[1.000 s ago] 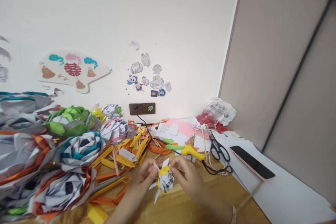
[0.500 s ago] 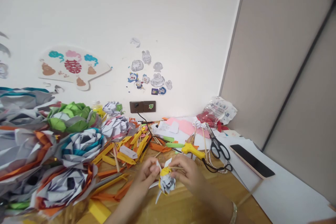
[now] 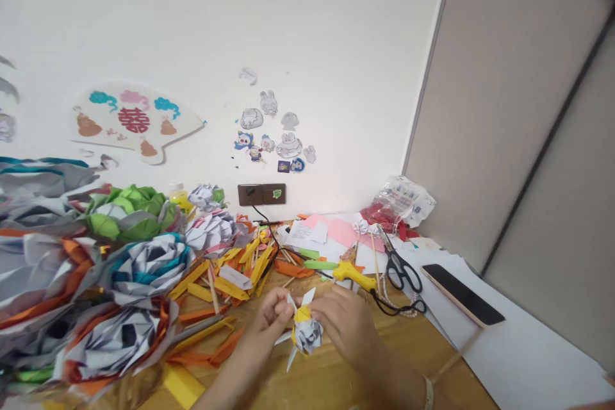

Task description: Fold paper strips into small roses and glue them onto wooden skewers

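Just over the bare wood of the table [image 3: 331,381], my left hand [image 3: 271,320] is clamped on the left of a small yellow and white paper flower [image 3: 307,335], and my right hand [image 3: 343,320] pinches its right edge. To the left, large folded flowers [image 3: 127,336] crowd the wood, with yellow and orange paper strips [image 3: 230,288] scattered beside them. A phone [image 3: 462,295] lies on white paper [image 3: 523,359] to the right. Beyond my hands are a yellow glue gun [image 3: 353,274], scissors [image 3: 403,270] and a clear plastic bag [image 3: 401,202]. Behind stands a white wall [image 3: 336,32] with a socket [image 3: 262,194], stickers [image 3: 288,144] and a fan-shaped sign [image 3: 134,120]; a grey panel [image 3: 475,109] closes the right side.

The bottom edge cuts off my forearms. My right fingertips are partly hidden, so I can't tell whether they grip anything more. The left edge crops several flowers, and the writing on a far sheet [image 3: 302,230] is too small to read.
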Motion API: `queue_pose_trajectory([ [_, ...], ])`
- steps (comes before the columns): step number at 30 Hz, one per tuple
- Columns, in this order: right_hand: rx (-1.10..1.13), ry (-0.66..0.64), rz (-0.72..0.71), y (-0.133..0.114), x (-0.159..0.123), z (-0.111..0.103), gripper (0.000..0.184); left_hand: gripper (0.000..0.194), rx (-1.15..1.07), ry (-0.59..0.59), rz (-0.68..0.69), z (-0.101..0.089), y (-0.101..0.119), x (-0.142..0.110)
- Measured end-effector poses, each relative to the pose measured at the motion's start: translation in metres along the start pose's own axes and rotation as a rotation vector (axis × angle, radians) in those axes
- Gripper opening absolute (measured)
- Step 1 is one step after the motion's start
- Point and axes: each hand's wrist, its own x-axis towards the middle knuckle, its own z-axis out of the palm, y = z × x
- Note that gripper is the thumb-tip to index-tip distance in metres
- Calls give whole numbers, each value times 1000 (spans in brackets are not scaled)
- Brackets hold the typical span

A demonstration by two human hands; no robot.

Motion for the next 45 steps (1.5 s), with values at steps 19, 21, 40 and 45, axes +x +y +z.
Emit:
queue_pose_trajectory([
  [19,-144,-10,-99,6,-1,-2,42,39,-13,2,3,1,3,0],
  [21,-144,-87,-116,7,2,-5,44,39,-14,-3,-4,2,5,0],
  [40,26,15,130,4,0,-7,30,37,-11,-7,12,4,8,-2],
  [45,-54,67,38,4,-2,-4,32,40,7,25,14,7,11,-2],
])
